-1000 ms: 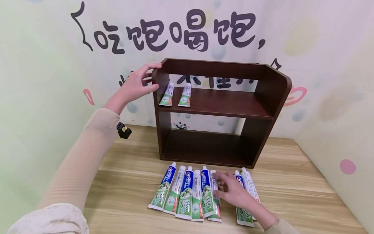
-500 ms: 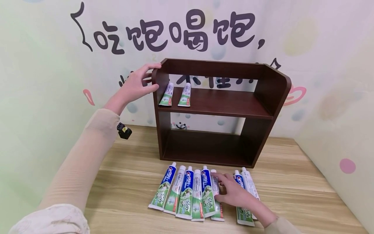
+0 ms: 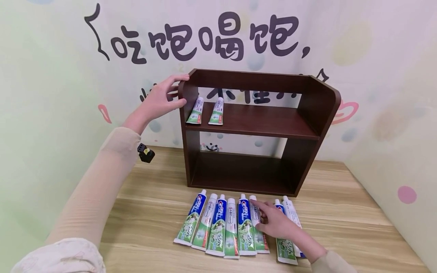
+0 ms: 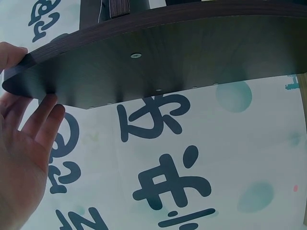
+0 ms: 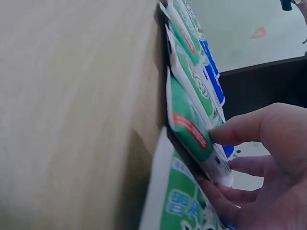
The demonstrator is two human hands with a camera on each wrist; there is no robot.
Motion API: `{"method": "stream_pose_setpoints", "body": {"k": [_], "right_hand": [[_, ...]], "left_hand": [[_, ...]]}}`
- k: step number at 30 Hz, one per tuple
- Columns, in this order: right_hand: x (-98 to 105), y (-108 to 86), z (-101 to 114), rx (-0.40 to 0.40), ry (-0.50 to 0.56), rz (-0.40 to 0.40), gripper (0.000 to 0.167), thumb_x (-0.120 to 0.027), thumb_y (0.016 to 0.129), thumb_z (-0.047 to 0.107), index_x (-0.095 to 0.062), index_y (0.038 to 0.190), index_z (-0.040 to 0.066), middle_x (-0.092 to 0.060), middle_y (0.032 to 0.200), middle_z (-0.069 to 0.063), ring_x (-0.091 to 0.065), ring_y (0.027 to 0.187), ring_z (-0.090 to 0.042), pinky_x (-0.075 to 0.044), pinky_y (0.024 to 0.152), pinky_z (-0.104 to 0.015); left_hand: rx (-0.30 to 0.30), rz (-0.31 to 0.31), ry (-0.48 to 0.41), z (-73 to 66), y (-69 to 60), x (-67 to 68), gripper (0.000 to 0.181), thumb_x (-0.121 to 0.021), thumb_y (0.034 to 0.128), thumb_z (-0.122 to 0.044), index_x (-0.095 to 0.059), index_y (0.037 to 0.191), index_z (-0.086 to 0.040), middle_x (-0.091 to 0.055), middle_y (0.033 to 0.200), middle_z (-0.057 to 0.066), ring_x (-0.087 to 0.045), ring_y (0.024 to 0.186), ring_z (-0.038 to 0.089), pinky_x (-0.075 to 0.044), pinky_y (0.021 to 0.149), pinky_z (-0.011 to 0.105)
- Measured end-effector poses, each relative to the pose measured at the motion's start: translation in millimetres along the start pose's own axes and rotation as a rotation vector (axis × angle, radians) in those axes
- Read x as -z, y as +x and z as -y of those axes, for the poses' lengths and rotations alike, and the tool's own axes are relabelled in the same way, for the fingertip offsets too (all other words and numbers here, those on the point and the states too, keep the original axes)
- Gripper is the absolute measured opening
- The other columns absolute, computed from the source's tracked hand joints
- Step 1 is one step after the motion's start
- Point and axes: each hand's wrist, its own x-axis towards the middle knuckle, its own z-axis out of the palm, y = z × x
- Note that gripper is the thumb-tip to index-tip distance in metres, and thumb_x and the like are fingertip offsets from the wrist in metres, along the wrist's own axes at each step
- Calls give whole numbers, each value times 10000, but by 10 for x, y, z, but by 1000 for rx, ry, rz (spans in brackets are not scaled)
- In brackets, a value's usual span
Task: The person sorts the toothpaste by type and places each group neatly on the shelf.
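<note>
My left hand (image 3: 160,99) grips the upper left side panel of a dark brown two-tier shelf (image 3: 252,131); in the left wrist view the thumb and fingers lie on opposite faces of the panel (image 4: 158,62). On the table, my right hand (image 3: 278,223) pinches a white-and-green toothpaste tube (image 3: 262,242), the rightmost of a row. Beside it lies a blue-and-green toothpaste tube (image 3: 246,227). In the right wrist view, the thumb presses the held tube (image 5: 189,129) near its middle, with fingers along its other side.
Two small toothpaste tubes (image 3: 216,112) lean on the upper tier at the left. Several more toothpaste tubes (image 3: 191,218) fan out leftward in the row. To the right lies another pair, a blue-and-green tube (image 3: 286,250) and a white-backed tube (image 3: 291,210). Patterned walls surround the table (image 3: 358,235).
My right hand has shifted the white-and-green tube slightly rightward, its lower end swinging right. The neighbouring blue-and-green tube has moved right too and lies straighter. My left hand stays put.
</note>
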Motion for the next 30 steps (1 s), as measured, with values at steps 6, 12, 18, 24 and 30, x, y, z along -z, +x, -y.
{"method": "stream_pose_setpoints", "body": {"k": [6, 12, 18, 24, 30], "right_hand": [[-51, -41, 86, -26, 13, -16, 809, -801, 777, 184, -434, 1499, 166, -533, 1255, -164, -505, 863, -168, -469, 712, -336], [-121, -44, 123, -75, 40, -46, 784, -802, 765, 150, -469, 1474, 176, -550, 973, -78, -464, 651, -116, -387, 534, -236], [-84, -32, 91, -33, 82, -45, 773, -815, 747, 144, -489, 1448, 124, -494, 675, 30, -390, 550, -67, -321, 463, -198], [-9, -57, 89, -16, 89, 2, 791, -818, 758, 197, -461, 1458, 109, -552, 717, 11, -464, 593, -98, -379, 480, -222], [1, -76, 65, -37, 201, 92, 914, -824, 743, 171, -351, 1523, 104, -573, 848, -63, -558, 582, -132, -497, 485, -275]], "left_hand": [[1, 2, 8, -8, -4, 3, 574, -646, 914, -69, -441, 1446, -135, -405, 1574, 7, -507, 1367, 327, -453, 1130, 453], [5, -1, 4, 2, -15, -1, 569, -640, 915, -65, -444, 1443, -144, -407, 1572, 34, -509, 1364, 332, -450, 1131, 453], [8, -5, -4, -6, -17, -5, 571, -645, 912, -57, -450, 1440, -154, -409, 1571, 17, -510, 1364, 325, -455, 1128, 449], [11, 0, -5, -23, -16, -6, 580, -651, 914, -81, -446, 1448, -176, -402, 1576, -12, -506, 1369, 317, -457, 1128, 446], [5, -1, 1, -18, -13, -12, 578, -652, 914, -79, -445, 1448, -150, -403, 1574, -7, -508, 1364, 330, -457, 1125, 460]]}}
